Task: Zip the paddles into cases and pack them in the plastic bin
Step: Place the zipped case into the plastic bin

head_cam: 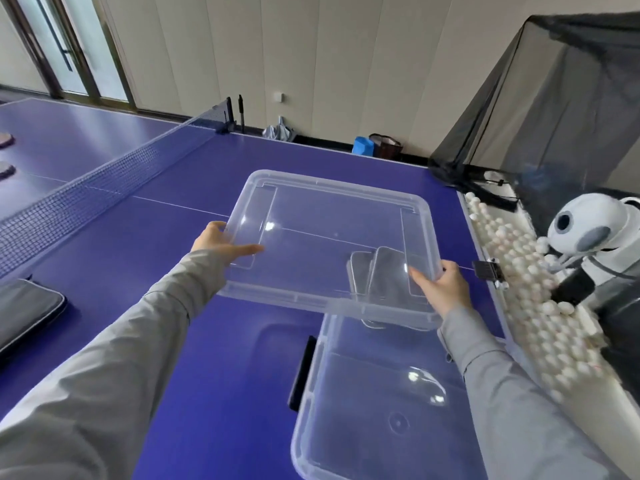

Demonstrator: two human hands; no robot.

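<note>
Fingers of the left hand [221, 242] clamp the left short edge of a clear plastic lid [332, 237], thumb on top and fingertips reaching in under it; the right hand [445, 289] pinches the lid's lower right corner the same way. Both hands hold the lid tilted in the air at the centre of the frame, its near edge overlapping the far end of the plastic bin [381, 403].

That bin, see-through with a black latch handle [303, 372] on its left side, sits on the blue table [173, 237] at the lower centre-right, open at the top. Two dark zipped cases [377, 271] show through the lid near the right hand; whether they lie in the bin or on the table beyond it cannot be told. No writing or brand can be read on bin or lid.

Another grey case [27, 310] lies at the left edge of the frame, well apart from the bin. Paddles [5, 140] rest beyond the net [86, 181] at the upper left. White balls [519, 271] fill a tray along the table's right edge, beside a white ball machine [588, 230].
</note>
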